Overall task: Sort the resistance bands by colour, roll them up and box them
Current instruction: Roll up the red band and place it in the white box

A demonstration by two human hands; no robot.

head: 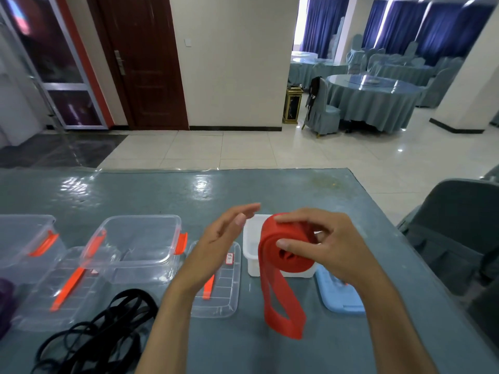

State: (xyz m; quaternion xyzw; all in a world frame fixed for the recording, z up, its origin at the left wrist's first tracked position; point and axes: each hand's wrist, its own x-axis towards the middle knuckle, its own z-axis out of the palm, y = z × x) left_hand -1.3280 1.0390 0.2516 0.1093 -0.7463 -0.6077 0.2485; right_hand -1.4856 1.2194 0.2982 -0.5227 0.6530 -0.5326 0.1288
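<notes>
- Purple rubber band heap (6, 300): at the far-left edge of the table, mostly cut off by the frame; not rolled as far as can be seen.
- Clear plastic boxes with orange clips, two (24, 238) (140, 238): standing open, nothing visible inside; flat clear lids (67, 290) (224, 292) lie in front of them on the grey-blue plastic-covered table (162, 190).
- Black rubber resistance bands, loose tangle (102, 330): near the front edge, unrolled.
- Left hand (221, 238): fingers straight and relaxed, holding nothing, raised just beside the roll without clearly touching it.
- Red flat rubber resistance band (283, 255): part-wound into a coil held above the table; a long loose loop hangs from it to the tabletop.
- Right hand (324, 244): fingers curled over the top of the coil, thumb pressed on its face, pinching it.
- White opaque plastic box (252, 247): open, directly behind the coil; pale-blue lid (337, 295) lies to its right.
- Step in hand, as judged: rolling the red band, roughly half wound.
- Next move calls for: the left hand feeding the hanging tail onto the coil while the right keeps the turns tight, then placing the roll in the white box.
</notes>
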